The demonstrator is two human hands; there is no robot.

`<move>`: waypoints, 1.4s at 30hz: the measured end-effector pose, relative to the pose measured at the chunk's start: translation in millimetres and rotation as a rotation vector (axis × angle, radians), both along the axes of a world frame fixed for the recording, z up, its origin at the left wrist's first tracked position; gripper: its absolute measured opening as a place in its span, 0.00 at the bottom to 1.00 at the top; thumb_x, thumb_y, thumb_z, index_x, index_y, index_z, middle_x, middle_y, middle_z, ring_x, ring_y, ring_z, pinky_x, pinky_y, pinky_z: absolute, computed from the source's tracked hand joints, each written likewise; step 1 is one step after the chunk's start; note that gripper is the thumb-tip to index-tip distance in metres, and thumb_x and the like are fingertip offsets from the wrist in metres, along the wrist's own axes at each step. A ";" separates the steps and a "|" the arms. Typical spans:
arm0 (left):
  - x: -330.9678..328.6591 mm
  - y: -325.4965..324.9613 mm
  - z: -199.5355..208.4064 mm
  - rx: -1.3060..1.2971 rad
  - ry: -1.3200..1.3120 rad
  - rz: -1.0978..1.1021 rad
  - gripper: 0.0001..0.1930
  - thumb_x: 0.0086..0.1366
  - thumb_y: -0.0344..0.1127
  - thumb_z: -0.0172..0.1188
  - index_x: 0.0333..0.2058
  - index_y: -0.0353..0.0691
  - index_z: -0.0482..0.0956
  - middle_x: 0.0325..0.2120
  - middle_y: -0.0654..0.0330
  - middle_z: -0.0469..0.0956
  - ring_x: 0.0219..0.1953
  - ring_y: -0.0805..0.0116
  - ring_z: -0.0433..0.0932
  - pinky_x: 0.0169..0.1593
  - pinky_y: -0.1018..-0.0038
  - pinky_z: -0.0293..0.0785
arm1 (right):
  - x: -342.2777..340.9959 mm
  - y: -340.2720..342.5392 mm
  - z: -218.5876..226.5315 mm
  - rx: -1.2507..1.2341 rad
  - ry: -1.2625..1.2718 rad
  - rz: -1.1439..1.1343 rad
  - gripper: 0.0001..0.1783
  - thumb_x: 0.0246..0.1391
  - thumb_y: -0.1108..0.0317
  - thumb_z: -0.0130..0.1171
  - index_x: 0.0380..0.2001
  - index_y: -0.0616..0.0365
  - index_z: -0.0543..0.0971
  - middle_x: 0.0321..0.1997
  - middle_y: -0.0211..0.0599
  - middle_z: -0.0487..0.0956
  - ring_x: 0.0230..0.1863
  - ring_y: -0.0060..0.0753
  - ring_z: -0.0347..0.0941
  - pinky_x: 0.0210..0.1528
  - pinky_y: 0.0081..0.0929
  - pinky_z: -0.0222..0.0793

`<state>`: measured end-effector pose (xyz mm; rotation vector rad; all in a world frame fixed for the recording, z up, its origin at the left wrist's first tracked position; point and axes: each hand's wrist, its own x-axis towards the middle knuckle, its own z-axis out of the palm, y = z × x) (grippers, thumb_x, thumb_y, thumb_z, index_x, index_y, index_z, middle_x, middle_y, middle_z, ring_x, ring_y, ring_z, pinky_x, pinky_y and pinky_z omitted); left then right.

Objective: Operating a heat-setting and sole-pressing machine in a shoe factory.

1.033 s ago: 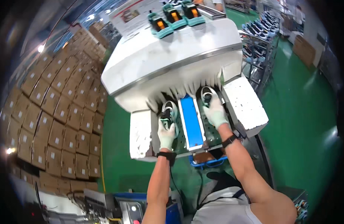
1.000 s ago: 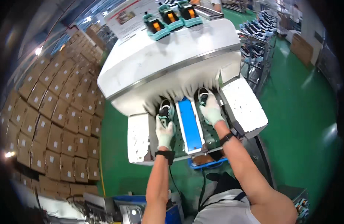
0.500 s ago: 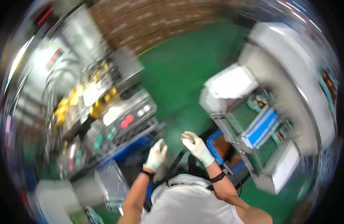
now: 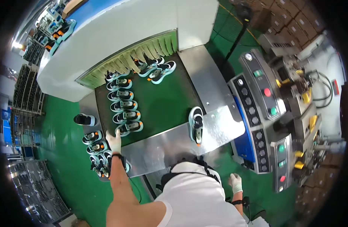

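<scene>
My left hand, in a white glove, reaches forward to the near left corner of the green conveyor belt. Its fingers are apart, and it is at the toe of the nearest sneaker in a column of black and pale-blue sneakers with orange heel tabs. Whether it touches that shoe I cannot tell. Low on the right hangs my right hand, also gloved, its fingers curled in and nothing visible in them. A single sneaker lies across the metal edge at the belt's near right.
Several sneakers stand on the left ledge. Beyond the belt, a white machine housing has a fringed curtain, with sneakers under it. To the right is a machine with a control panel. A wire rack stands lower left.
My view has swung round from the green floor and machines to the conveyor. My hands, close together before, are now apart: left stretched forward to the shoes, right lowered at my side.
</scene>
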<state>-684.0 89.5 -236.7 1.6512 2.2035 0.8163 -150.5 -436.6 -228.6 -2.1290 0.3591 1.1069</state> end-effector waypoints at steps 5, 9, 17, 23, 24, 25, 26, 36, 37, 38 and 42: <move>60.5 19.7 -22.1 -0.151 -0.016 -0.188 0.30 0.65 0.50 0.62 0.59 0.36 0.70 0.54 0.43 0.73 0.58 0.44 0.72 0.60 0.58 0.68 | 28.8 41.7 28.3 -0.199 0.135 0.148 0.24 0.61 0.64 0.61 0.55 0.68 0.74 0.42 0.42 0.82 0.40 0.37 0.81 0.40 0.34 0.79; 55.0 72.3 -12.3 -0.270 0.254 -0.083 0.19 0.70 0.51 0.55 0.42 0.40 0.78 0.41 0.48 0.80 0.42 0.42 0.79 0.44 0.54 0.76 | 53.1 144.0 60.9 -0.073 -0.318 0.760 0.28 0.61 0.65 0.61 0.59 0.72 0.71 0.49 0.47 0.82 0.52 0.36 0.78 0.55 0.31 0.73; 205.0 45.4 106.4 0.105 -0.005 -0.904 0.08 0.64 0.35 0.65 0.34 0.38 0.79 0.33 0.53 0.79 0.37 0.50 0.80 0.43 0.61 0.76 | -17.4 381.2 176.4 0.545 -0.088 0.879 0.34 0.55 0.60 0.61 0.62 0.66 0.70 0.50 0.53 0.80 0.56 0.43 0.77 0.58 0.32 0.72; 435.6 -22.0 203.5 0.217 -0.150 -1.538 0.06 0.62 0.35 0.66 0.34 0.40 0.80 0.31 0.56 0.79 0.34 0.52 0.81 0.37 0.62 0.78 | -15.0 387.1 145.3 0.652 -0.587 0.821 0.33 0.44 0.66 0.68 0.53 0.67 0.70 0.48 0.60 0.75 0.51 0.59 0.74 0.56 0.43 0.71; 464.8 -28.8 216.1 0.283 -0.121 -1.621 0.07 0.62 0.35 0.66 0.34 0.40 0.80 0.30 0.56 0.79 0.34 0.52 0.81 0.36 0.62 0.78 | 11.3 375.7 159.7 0.665 -0.569 0.744 0.33 0.45 0.65 0.67 0.54 0.66 0.69 0.47 0.59 0.75 0.51 0.59 0.74 0.55 0.43 0.71; 496.2 -44.6 235.0 0.330 -0.176 -1.741 0.08 0.63 0.37 0.66 0.37 0.41 0.81 0.32 0.57 0.81 0.35 0.53 0.81 0.37 0.63 0.78 | 37.1 348.6 177.4 0.769 -0.586 0.653 0.30 0.48 0.65 0.66 0.54 0.64 0.69 0.47 0.58 0.76 0.48 0.60 0.75 0.53 0.44 0.72; 527.2 -56.1 249.7 0.397 -0.247 -1.879 0.13 0.64 0.39 0.66 0.44 0.39 0.81 0.40 0.54 0.82 0.36 0.53 0.82 0.39 0.62 0.79 | 57.7 325.0 195.0 0.757 -0.544 0.527 0.32 0.49 0.65 0.64 0.55 0.65 0.65 0.44 0.63 0.79 0.47 0.67 0.77 0.48 0.48 0.74; 740.0 -202.5 400.9 0.678 -0.818 -2.268 0.11 0.59 0.16 0.53 0.39 0.29 0.79 0.38 0.45 0.83 0.39 0.51 0.83 0.47 0.61 0.80 | 179.0 44.6 254.5 1.413 -0.117 -0.376 0.45 0.52 0.67 0.67 0.71 0.66 0.59 0.68 0.45 0.70 0.66 0.37 0.70 0.70 0.33 0.64; 747.4 -235.1 428.9 0.771 -0.721 -2.365 0.05 0.60 0.21 0.56 0.33 0.32 0.80 0.36 0.47 0.83 0.36 0.53 0.83 0.43 0.59 0.81 | 181.0 28.0 257.8 1.426 -0.103 -0.491 0.45 0.52 0.68 0.66 0.71 0.65 0.59 0.68 0.45 0.71 0.66 0.37 0.71 0.70 0.34 0.63; 755.7 -261.8 451.6 0.687 -0.766 -2.393 0.05 0.60 0.21 0.56 0.33 0.32 0.80 0.36 0.47 0.83 0.36 0.53 0.83 0.43 0.59 0.81 | 183.5 14.7 263.9 1.430 -0.099 -0.611 0.45 0.52 0.68 0.64 0.71 0.64 0.58 0.68 0.45 0.71 0.65 0.37 0.71 0.70 0.34 0.63; 768.9 -286.3 501.7 0.651 -0.722 -2.578 0.10 0.51 0.34 0.63 0.34 0.43 0.82 0.35 0.55 0.82 0.35 0.61 0.83 0.39 0.71 0.81 | 210.3 9.9 257.9 1.347 -0.313 -0.682 0.45 0.47 0.68 0.62 0.69 0.68 0.61 0.66 0.44 0.73 0.65 0.38 0.70 0.70 0.36 0.63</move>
